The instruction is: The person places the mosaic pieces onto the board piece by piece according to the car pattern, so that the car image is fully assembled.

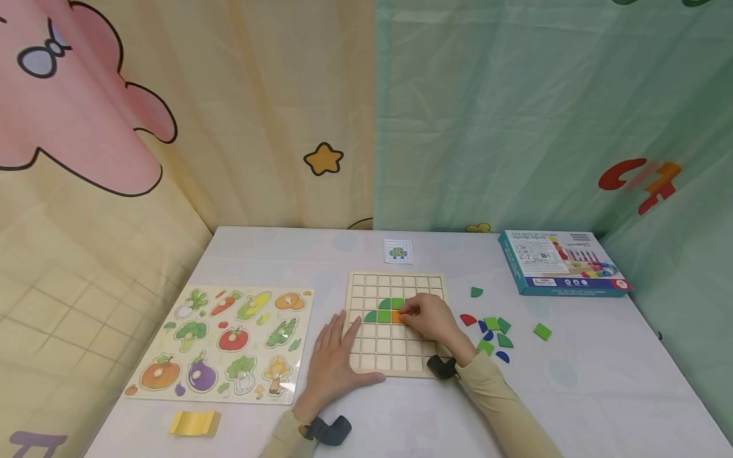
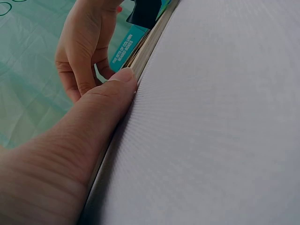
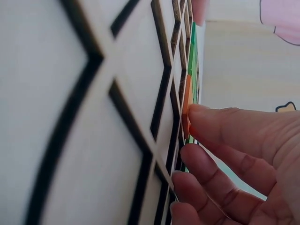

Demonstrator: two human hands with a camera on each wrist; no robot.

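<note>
A wooden grid board (image 1: pixel 395 362) lies at the table's middle. Green pieces (image 1: pixel 385 310) form a dome shape in its cells, and an orange square piece (image 1: pixel 397 317) sits just right of them. My right hand (image 1: pixel 409 313) pinches the orange piece with curled fingers; in the right wrist view the fingertips (image 3: pixel 206 119) press on the orange piece (image 3: pixel 186 98) at the board (image 3: pixel 84 117). My left hand (image 1: pixel 338 346) lies flat, fingers straight, on the board's left edge. In the left wrist view the thumb (image 2: pixel 110 91) rests against the board's edge (image 2: pixel 150 47).
Several loose green, red and blue pieces (image 1: pixel 492 331) lie right of the board. A teal box (image 1: pixel 564 263) is at the far right, a pattern card (image 1: pixel 397 251) behind the board, a vegetable peg puzzle (image 1: pixel 223 340) at the left, and a yellow object (image 1: pixel 195 423) near the front edge.
</note>
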